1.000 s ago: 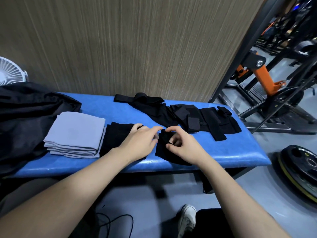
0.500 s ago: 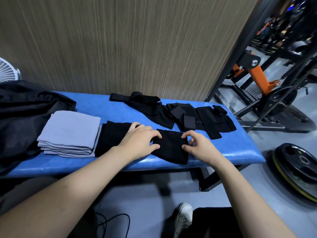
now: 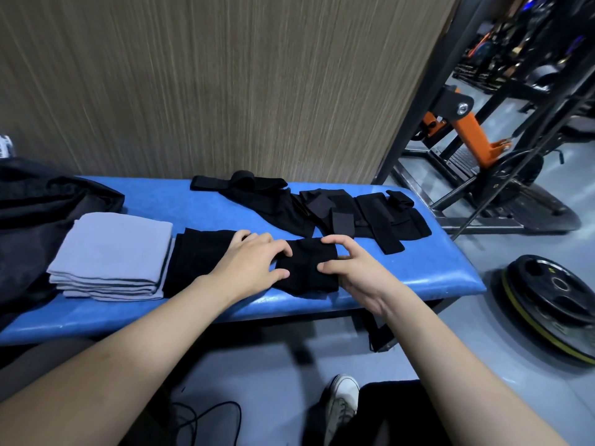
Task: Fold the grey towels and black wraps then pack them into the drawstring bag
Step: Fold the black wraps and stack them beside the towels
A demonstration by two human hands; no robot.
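Head view: a blue padded bench [image 3: 428, 272] stands against a wood-grain wall [image 3: 225, 85]. At the bench's near edge lies a folded black wrap [image 3: 306, 268], gripped at both ends. The left hand [image 3: 254, 265] lies across its left end, thumb and forefinger curled over the cloth; the right hand [image 3: 351, 268] pinches its right end between thumb and forefinger. Just left of this wrap, and partly under the left hand, sits a stack of folded black wraps [image 3: 196, 259]; beside that, a stack of folded grey towels [image 3: 112, 255]. Unfolded black wraps [image 3: 322, 210] lie in a loose row along the far side of the bench. A black drawstring bag [image 3: 42, 214] is heaped at the left end. Weight plates [image 3: 553, 304] rest on the floor at right.
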